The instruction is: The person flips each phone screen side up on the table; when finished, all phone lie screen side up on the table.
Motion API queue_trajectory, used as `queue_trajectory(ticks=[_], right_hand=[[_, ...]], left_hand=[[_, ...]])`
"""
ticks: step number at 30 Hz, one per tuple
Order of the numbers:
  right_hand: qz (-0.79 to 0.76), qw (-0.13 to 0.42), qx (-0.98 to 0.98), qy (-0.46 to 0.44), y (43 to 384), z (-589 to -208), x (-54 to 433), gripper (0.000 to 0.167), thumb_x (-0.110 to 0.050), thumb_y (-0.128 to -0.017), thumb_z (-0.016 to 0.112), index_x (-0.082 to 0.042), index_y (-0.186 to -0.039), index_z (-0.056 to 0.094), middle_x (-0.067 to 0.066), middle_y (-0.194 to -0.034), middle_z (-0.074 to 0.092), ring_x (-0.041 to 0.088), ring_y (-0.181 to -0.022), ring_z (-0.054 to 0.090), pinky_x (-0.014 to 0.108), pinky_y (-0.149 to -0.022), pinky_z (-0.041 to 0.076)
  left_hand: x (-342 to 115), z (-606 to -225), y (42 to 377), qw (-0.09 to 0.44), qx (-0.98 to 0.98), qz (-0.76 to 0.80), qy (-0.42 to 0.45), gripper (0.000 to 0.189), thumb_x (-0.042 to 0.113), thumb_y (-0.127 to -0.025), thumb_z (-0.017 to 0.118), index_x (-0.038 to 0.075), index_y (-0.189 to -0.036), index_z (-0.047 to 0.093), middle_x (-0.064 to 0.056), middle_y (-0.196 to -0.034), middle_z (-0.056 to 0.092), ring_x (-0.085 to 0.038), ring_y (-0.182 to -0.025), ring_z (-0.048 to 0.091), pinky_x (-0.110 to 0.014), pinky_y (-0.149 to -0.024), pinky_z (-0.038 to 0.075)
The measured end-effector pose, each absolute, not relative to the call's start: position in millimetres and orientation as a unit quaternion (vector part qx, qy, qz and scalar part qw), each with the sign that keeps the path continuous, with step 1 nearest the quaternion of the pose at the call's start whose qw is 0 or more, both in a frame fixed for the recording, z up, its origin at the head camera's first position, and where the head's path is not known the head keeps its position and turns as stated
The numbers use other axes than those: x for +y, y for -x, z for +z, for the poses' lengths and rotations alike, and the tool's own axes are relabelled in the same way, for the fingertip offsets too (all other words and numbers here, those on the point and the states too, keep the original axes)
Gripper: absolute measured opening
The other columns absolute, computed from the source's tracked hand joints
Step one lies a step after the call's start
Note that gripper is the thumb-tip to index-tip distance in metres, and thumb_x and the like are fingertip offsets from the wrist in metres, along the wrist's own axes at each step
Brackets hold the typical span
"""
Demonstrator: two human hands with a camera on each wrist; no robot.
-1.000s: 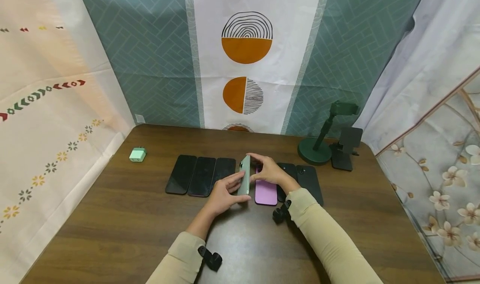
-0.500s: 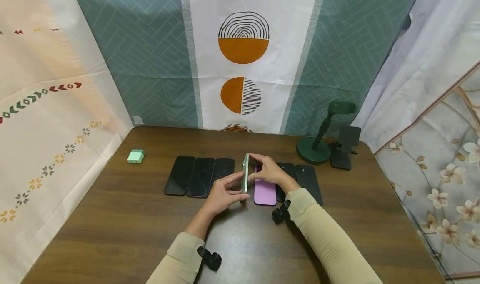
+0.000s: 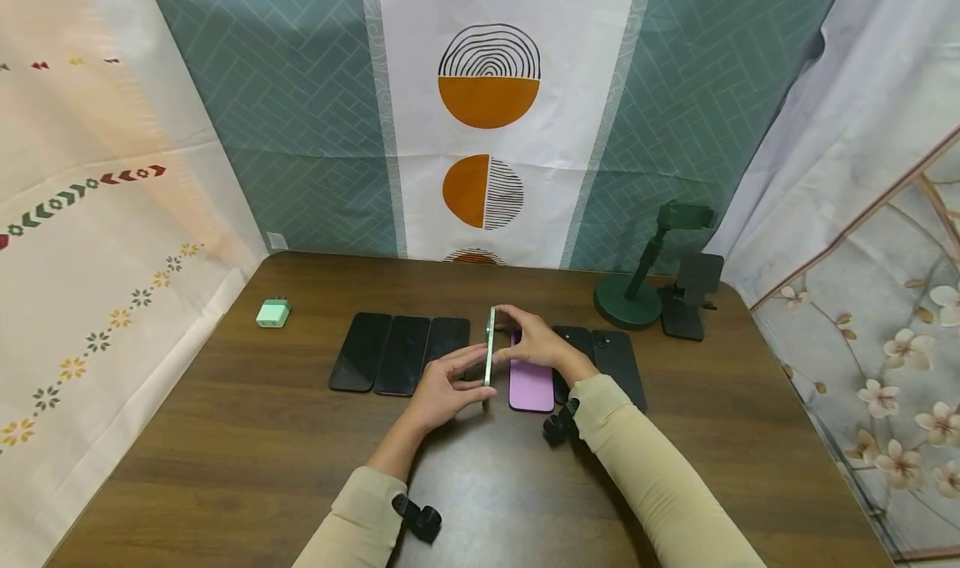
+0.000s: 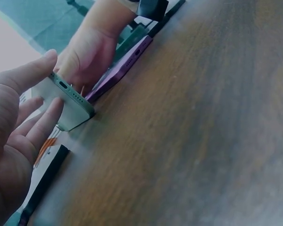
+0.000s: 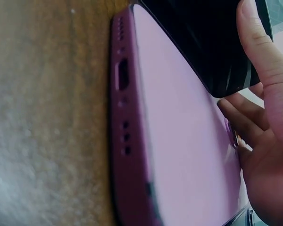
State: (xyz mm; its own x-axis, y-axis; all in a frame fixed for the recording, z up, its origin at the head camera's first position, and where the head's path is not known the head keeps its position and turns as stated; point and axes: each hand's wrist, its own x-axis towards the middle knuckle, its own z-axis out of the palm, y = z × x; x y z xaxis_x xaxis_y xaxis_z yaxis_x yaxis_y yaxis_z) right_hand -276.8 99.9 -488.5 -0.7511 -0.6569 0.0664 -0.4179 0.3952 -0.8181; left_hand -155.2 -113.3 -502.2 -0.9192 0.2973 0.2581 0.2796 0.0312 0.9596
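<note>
A pale green smartphone (image 3: 490, 347) stands on its long edge, nearly side-on to the head view. My left hand (image 3: 446, 391) pinches its near end, thumb at the port end and fingers against the green back (image 4: 68, 106). At the far end my right hand (image 3: 534, 340) holds it by thumb and fingers; its black screen (image 5: 203, 42) faces that side. Just right of it lies a purple-pink smartphone (image 3: 532, 389), back up, its upper part hidden by my right hand. Three black smartphones (image 3: 402, 355) lie in a row to the left.
Two dark smartphones (image 3: 618, 368) lie right of the purple-pink one, partly under my right wrist. A green round-based stand (image 3: 628, 301) and a black phone stand (image 3: 684, 314) are at the back right. A mint charger (image 3: 273, 313) sits at the back left of the wooden table (image 3: 225, 434).
The green smartphone has turned from a tilt showing its back to nearly edge-on, shifting slightly left. Both hands keep hold of it and barely move.
</note>
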Motion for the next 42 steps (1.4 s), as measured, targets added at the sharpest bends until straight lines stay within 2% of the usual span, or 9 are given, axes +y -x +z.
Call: queue_trajectory(ticks=[5, 12, 16, 22, 27, 35, 39, 42], right_hand=[[-0.423, 0.131, 0.837, 0.322, 276.5, -488.1, 98.7, 0.090, -0.026, -0.082, 0.087, -0.001, -0.153, 0.038, 0.016, -0.142, 0.056, 0.031, -0.130, 0.053, 0.049, -0.106, 0.046], [-0.366, 0.150, 0.865, 0.309, 275.2, -486.6, 100.2, 0.097, -0.042, -0.085, 0.082, -0.006, -0.159, 0.030, 0.018, -0.156, 0.041, 0.034, -0.139, 0.044, 0.055, -0.111, 0.040], [-0.366, 0.134, 0.867, 0.309, 275.6, -488.4, 99.4, 0.095, -0.037, -0.084, 0.084, -0.004, -0.158, 0.032, 0.018, -0.154, 0.044, 0.033, -0.136, 0.047, 0.053, -0.110, 0.041], [-0.362, 0.105, 0.870, 0.318, 275.8, -491.7, 98.5, 0.091, -0.032, -0.084, 0.084, -0.002, -0.155, 0.037, 0.018, -0.152, 0.047, 0.032, -0.137, 0.047, 0.051, -0.112, 0.040], [-0.353, 0.103, 0.872, 0.322, 274.9, -492.9, 97.6, 0.088, -0.031, -0.086, 0.083, -0.003, -0.155, 0.038, 0.017, -0.153, 0.046, 0.033, -0.138, 0.046, 0.052, -0.113, 0.039], [-0.333, 0.106, 0.878, 0.327, 273.1, -493.2, 97.5, 0.083, -0.033, -0.087, 0.082, -0.005, -0.154, 0.041, 0.016, -0.153, 0.047, 0.033, -0.141, 0.044, 0.050, -0.115, 0.037], [-0.331, 0.107, 0.878, 0.330, 273.0, -490.8, 98.5, 0.081, -0.033, -0.087, 0.081, -0.006, -0.153, 0.043, 0.015, -0.154, 0.047, 0.033, -0.142, 0.043, 0.051, -0.115, 0.036], [-0.330, 0.111, 0.876, 0.333, 273.1, -490.9, 99.0, 0.079, -0.032, -0.088, 0.081, -0.008, -0.153, 0.044, 0.014, -0.153, 0.047, 0.032, -0.142, 0.043, 0.051, -0.115, 0.037]], left_hand=[[-113.0, -495.2, 152.6, -0.020, 0.733, 0.640, -0.231, 0.062, -0.011, -0.085, 0.075, -0.010, -0.142, 0.051, -0.023, -0.155, 0.040, -0.042, -0.131, 0.052, -0.037, -0.090, 0.057], [-113.0, -479.4, 146.6, -0.028, 0.745, 0.619, -0.245, 0.064, -0.012, -0.085, 0.074, -0.009, -0.144, 0.048, -0.026, -0.156, 0.038, -0.042, -0.130, 0.052, -0.041, -0.092, 0.055], [-116.3, -490.6, 153.0, -0.026, 0.751, 0.614, -0.240, 0.065, -0.010, -0.085, 0.074, -0.006, -0.145, 0.048, -0.019, -0.157, 0.040, -0.040, -0.130, 0.052, -0.043, -0.094, 0.054], [-123.0, -496.4, 157.2, -0.006, 0.738, 0.639, -0.215, 0.064, -0.007, -0.086, 0.075, -0.007, -0.144, 0.050, -0.010, -0.157, 0.043, -0.037, -0.131, 0.053, -0.031, -0.095, 0.053], [-127.5, -495.7, 155.6, 0.001, 0.740, 0.643, -0.197, 0.065, -0.006, -0.084, 0.077, -0.007, -0.143, 0.051, -0.010, -0.155, 0.045, -0.037, -0.129, 0.055, -0.030, -0.094, 0.054], [-134.4, -500.8, 152.8, 0.011, 0.747, 0.646, -0.157, 0.068, -0.005, -0.081, 0.080, -0.010, -0.142, 0.051, -0.018, -0.153, 0.045, -0.038, -0.127, 0.057, -0.034, -0.095, 0.054], [-134.2, -500.5, 153.9, 0.016, 0.759, 0.638, -0.129, 0.072, -0.004, -0.078, 0.084, -0.006, -0.143, 0.053, -0.021, -0.146, 0.052, -0.036, -0.121, 0.062, -0.033, -0.092, 0.056], [-134.1, -500.4, 153.9, 0.017, 0.776, 0.621, -0.107, 0.074, -0.002, -0.074, 0.087, -0.001, -0.142, 0.057, -0.021, -0.137, 0.061, -0.034, -0.112, 0.068, -0.035, -0.087, 0.058]])
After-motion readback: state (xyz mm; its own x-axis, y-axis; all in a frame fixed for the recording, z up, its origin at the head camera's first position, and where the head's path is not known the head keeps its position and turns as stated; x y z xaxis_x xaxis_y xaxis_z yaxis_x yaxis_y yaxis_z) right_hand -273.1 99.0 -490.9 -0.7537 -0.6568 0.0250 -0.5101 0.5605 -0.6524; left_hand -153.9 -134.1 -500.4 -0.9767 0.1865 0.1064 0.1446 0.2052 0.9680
